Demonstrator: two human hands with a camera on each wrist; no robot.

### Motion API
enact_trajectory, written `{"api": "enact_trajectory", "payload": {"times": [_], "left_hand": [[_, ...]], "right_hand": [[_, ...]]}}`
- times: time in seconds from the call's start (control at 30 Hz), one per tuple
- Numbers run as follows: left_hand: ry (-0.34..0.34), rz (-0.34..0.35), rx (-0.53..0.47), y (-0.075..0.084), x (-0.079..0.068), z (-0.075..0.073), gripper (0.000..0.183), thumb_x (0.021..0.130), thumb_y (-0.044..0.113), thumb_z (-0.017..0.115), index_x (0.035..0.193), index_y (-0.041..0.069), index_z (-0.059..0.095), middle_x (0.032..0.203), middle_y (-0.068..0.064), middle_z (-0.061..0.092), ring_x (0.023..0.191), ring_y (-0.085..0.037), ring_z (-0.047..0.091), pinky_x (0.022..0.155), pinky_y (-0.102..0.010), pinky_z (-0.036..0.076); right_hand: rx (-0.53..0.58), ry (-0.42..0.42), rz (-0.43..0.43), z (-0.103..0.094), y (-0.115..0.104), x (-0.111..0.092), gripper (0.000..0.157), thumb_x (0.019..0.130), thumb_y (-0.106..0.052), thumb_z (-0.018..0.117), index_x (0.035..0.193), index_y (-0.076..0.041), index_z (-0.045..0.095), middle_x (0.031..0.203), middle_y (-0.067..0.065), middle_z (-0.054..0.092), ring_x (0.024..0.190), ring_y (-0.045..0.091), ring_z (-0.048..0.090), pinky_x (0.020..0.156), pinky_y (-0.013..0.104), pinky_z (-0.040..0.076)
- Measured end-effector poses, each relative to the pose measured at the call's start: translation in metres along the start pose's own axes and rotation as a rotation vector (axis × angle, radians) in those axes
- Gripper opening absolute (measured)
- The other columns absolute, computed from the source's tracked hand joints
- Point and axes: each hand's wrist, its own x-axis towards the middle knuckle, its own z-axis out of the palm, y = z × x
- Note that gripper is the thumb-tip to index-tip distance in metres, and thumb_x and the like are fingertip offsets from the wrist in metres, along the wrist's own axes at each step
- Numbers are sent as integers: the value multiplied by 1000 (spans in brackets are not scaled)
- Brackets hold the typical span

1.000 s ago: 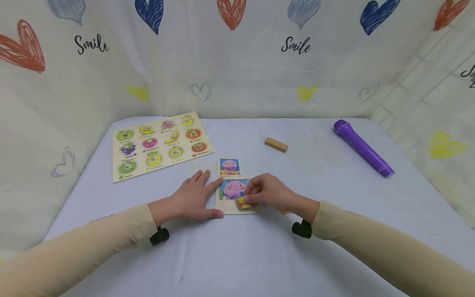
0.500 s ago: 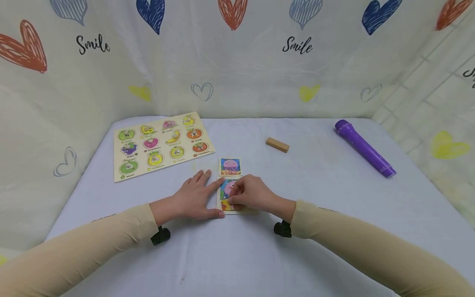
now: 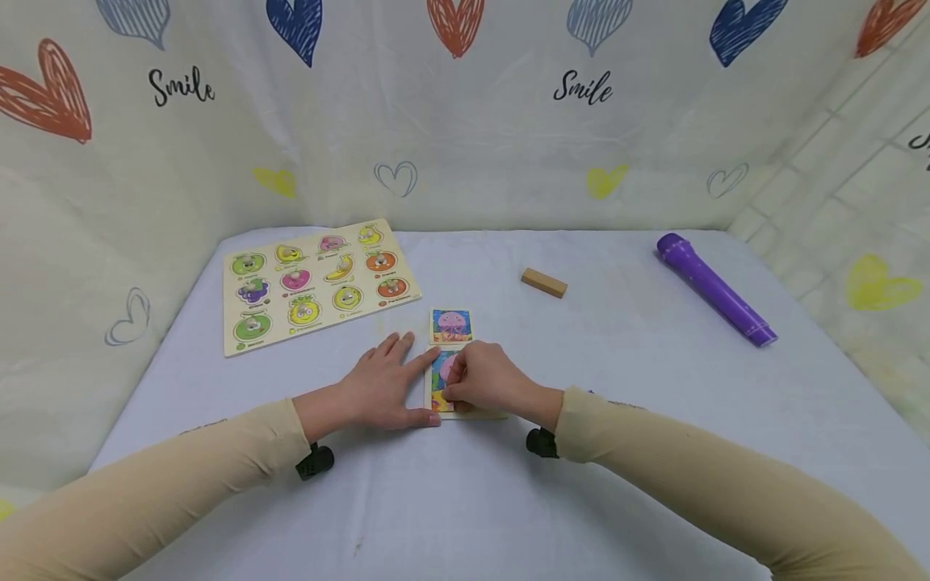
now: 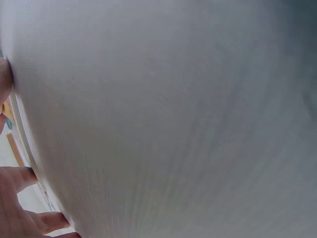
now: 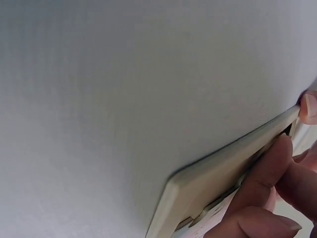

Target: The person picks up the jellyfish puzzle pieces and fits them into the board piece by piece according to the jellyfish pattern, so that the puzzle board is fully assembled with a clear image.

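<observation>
A small wooden jigsaw board [image 3: 483, 415] with a pink sea creature picture lies at the middle of the table. My left hand [image 3: 378, 391] rests flat with spread fingers, its index finger and thumb at the board's left edge. With curled fingers and thumb, my right hand [image 3: 494, 375] pinches a yellow jigsaw piece [image 3: 438, 401] down at the board's lower left corner, covering much of the picture. The right wrist view shows bare wood in the board's frame [image 5: 198, 186] beside these fingers. A matching picture square [image 3: 451, 326] sits just beyond.
A fruit picture board [image 3: 323, 286] lies at the back left. Further right are a small wooden block [image 3: 544, 282] and a purple microphone [image 3: 715, 290]. A tiny dark tip [image 3: 592, 392] peeks out behind the right sleeve. A printed cloth [image 3: 494, 129] hangs behind the table.
My right hand has moved left with the yellow jigsaw piece, bringing it to the board's lower left corner, then shifted only slightly. The left hand stays put.
</observation>
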Motion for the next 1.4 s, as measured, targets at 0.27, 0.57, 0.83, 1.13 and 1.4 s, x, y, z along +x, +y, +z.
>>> {"api": "enact_trajectory", "payload": {"times": [0.27,0.57,0.83,1.13,1.4], "left_hand": [[-8,-6,-14,0,0,-1,96,86,64,70,162,19,31,166,-28,21,153,-52,21,116,-69,30],[-10,-3,-15,-1,1,1,97,86,64,70,162,19,31,166,-27,22,153,-52,21,116,-69,30],[-4,1,-12,-1,1,1,97,86,64,70,162,19,31,166,-28,21,153,-51,20,117,-69,30],[-1,3,-15,0,1,0,96,86,65,69,162,17,32,165,-29,23,152,-52,23,116,-69,31],[-6,0,-13,1,0,0,97,86,65,69,162,18,32,166,-28,22,153,-52,21,116,-69,30]], "right_hand": [[-40,-1,-6,0,-2,2,17,89,-18,81,79,-9,69,69,0,69,65,11,63,58,19,47],[-60,2,-2,0,-2,5,22,92,-20,78,78,-9,65,65,2,65,60,12,59,54,19,43],[-69,8,4,0,-5,5,23,93,-19,76,77,-9,64,64,3,64,56,12,60,52,18,43],[-91,18,-51,3,-5,3,22,93,-18,76,77,-9,64,62,2,63,55,11,59,52,20,44],[-64,-15,-88,-8,1,-2,13,96,-19,73,87,-11,67,67,-1,66,62,11,58,57,21,44]]}}
